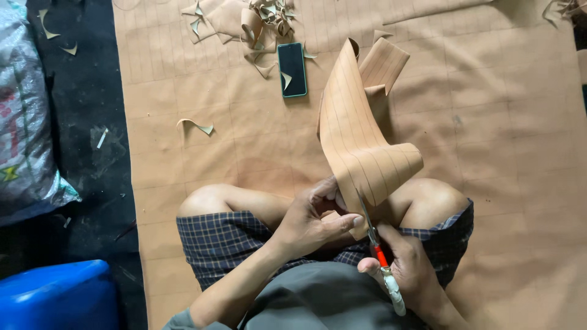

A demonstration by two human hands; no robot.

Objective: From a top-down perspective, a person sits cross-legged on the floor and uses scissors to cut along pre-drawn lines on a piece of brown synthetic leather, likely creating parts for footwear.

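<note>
- A long tan strip [358, 137], ruled with thin lines, curled up over the person's lap, its lower end held just above the knees.
- The left hand [312, 223] pinched that lower end between thumb and fingers.
- The right hand [406, 269] was closed around the scissors [380, 256], red and white at the handle, with the blades meeting the strip's bottom edge.
- The person sat cross-legged in checked shorts [220, 241] on a wide tan sheet [489, 134] marked with the same grid.
- A phone [292, 69] with a dark screen lay flat beyond the strip, a small offcut resting on it.
- Curled scraps [257, 21] were heaped behind the phone; one more scrap [195, 126] lay alone to the left.
- On the dark floor [85, 122] stood a silvery plastic sack [24, 122] with red and yellow print, and a blue plastic tub [58, 296] nearer the corner.
</note>
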